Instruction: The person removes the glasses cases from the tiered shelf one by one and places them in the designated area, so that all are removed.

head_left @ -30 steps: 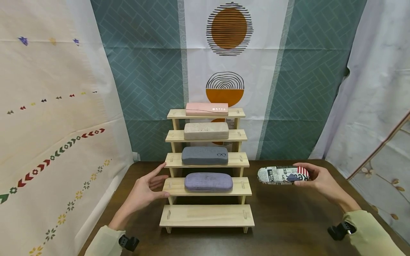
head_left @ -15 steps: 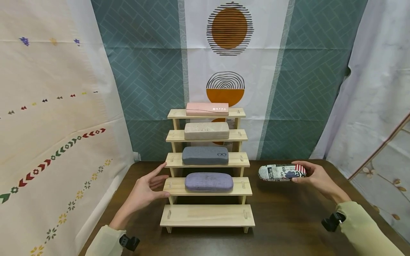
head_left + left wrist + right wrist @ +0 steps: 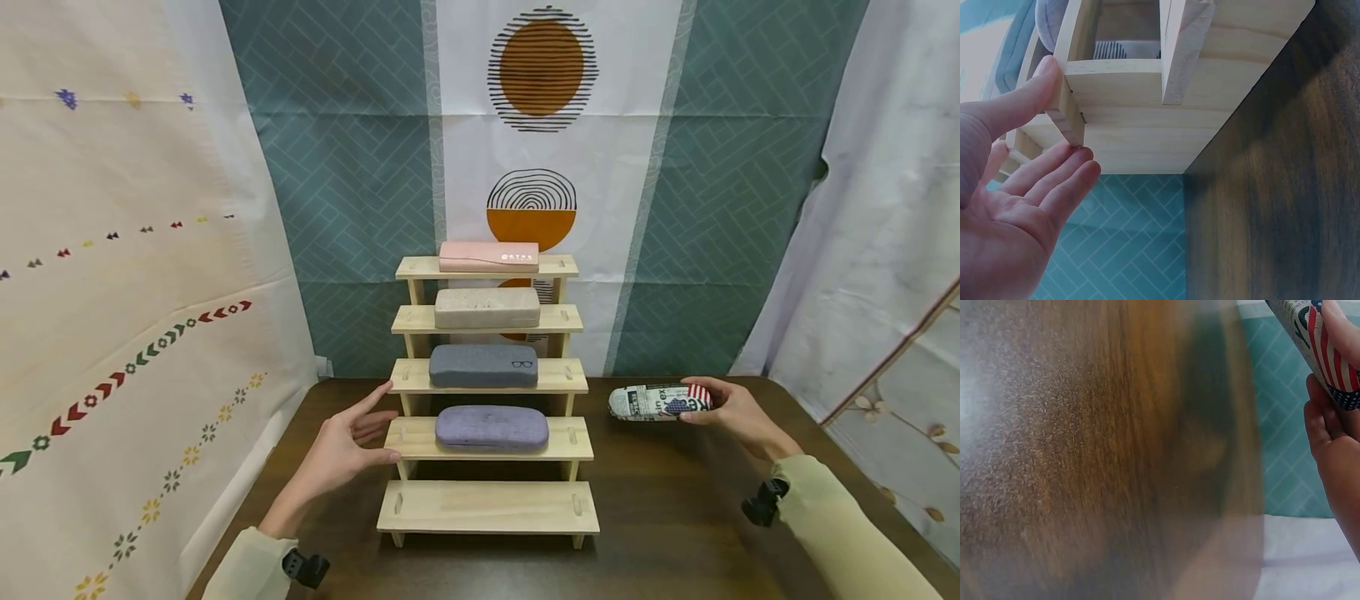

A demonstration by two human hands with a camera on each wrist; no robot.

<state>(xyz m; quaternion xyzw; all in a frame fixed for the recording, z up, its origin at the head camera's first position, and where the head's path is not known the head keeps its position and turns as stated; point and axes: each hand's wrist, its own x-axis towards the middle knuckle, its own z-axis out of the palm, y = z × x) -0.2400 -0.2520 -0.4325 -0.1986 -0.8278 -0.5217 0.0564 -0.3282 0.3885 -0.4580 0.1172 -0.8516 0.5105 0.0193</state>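
My right hand (image 3: 741,415) grips one end of a glasses case (image 3: 648,402) with newspaper print and a flag pattern, held in the air right of a stepped wooden display stand (image 3: 487,507). In the right wrist view the thumb lies over the case's striped end (image 3: 1332,353), fingers beneath. My left hand (image 3: 337,450) holds the stand's left side. In the left wrist view its thumb and fingers lie on either side of a board's end (image 3: 1067,115). On the upper steps sit a purple case (image 3: 492,427), a grey-blue case (image 3: 483,366), a beige case (image 3: 487,307) and a pink case (image 3: 489,257).
The stand rests on a dark brown table (image 3: 675,517). Behind it hangs a green and white patterned cloth (image 3: 352,208). A cream cloth (image 3: 150,350) hangs at the left and a pale cloth (image 3: 885,333) at the right. The lowest step bears no case.
My right hand has carried the printed case slightly back, and its forearm has swung inward to the left. The left hand keeps its place on the stand. The head view has shifted slightly.
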